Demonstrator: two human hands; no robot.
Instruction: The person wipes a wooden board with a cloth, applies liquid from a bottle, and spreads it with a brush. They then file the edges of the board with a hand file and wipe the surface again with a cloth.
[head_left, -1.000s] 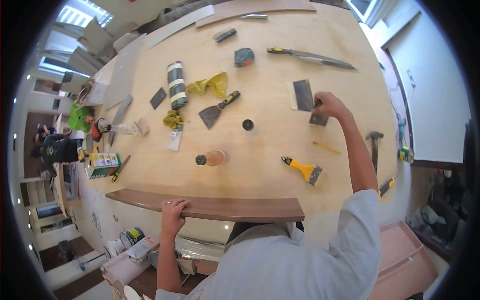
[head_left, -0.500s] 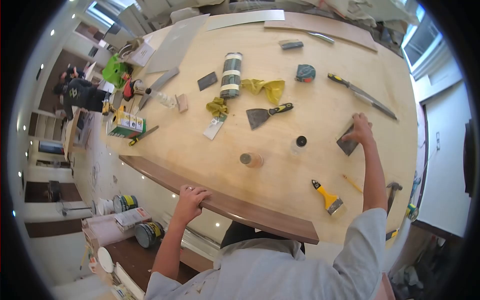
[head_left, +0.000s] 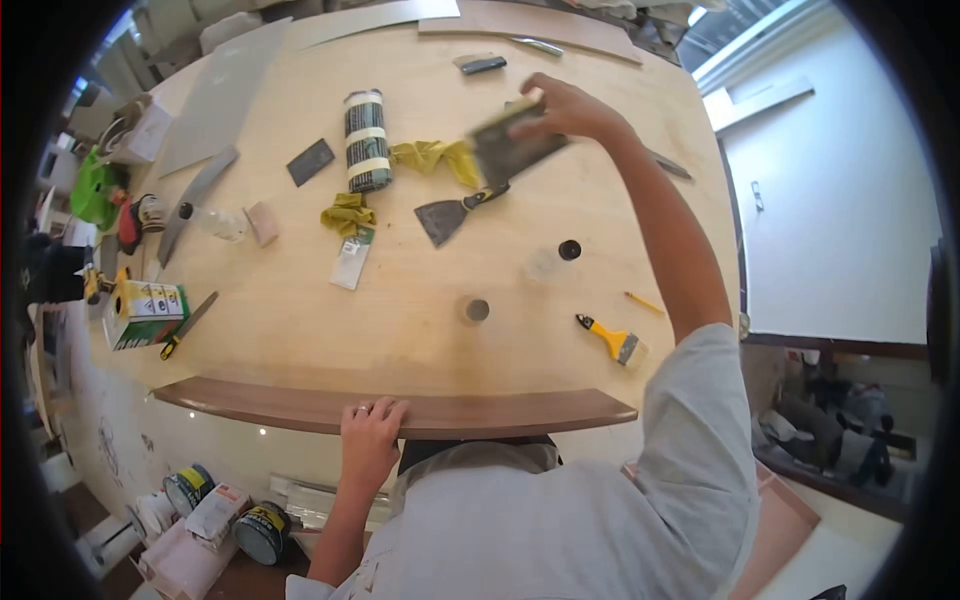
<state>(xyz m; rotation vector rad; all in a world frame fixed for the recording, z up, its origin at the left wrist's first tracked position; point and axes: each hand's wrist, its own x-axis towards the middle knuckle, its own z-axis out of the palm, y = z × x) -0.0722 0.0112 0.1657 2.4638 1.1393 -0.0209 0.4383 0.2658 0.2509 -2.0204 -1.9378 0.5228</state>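
My left hand [head_left: 372, 432] is wrapped over the near edge of a long brown wooden board [head_left: 480, 411], which lies along the front of the light wooden table [head_left: 400, 340]. Raised over the back right part of the table, my right hand [head_left: 550, 110] grips a dark flat rectangular block [head_left: 512, 145], slightly blurred. Below the block lies a putty knife [head_left: 445, 217], its handle partly hidden. A yellow cloth [head_left: 435, 157] and a striped roll [head_left: 367, 142] are to the block's left. A yellow-handled brush [head_left: 610, 338] lies at the right, near a pencil [head_left: 644, 301].
Two bottles with dark caps [head_left: 478, 310] [head_left: 569, 250] stand mid-table. At the left are a clear bottle [head_left: 220, 222], a metal can [head_left: 147, 312] and a knife [head_left: 190, 325]. Paint buckets [head_left: 262, 533] stand on the lower left. A white panel [head_left: 840, 220] is at the right.
My right hand has lifted the dark block off the table and carried it left and back, over the putty knife. My left hand stays on the board. The view has turned and shifted right.
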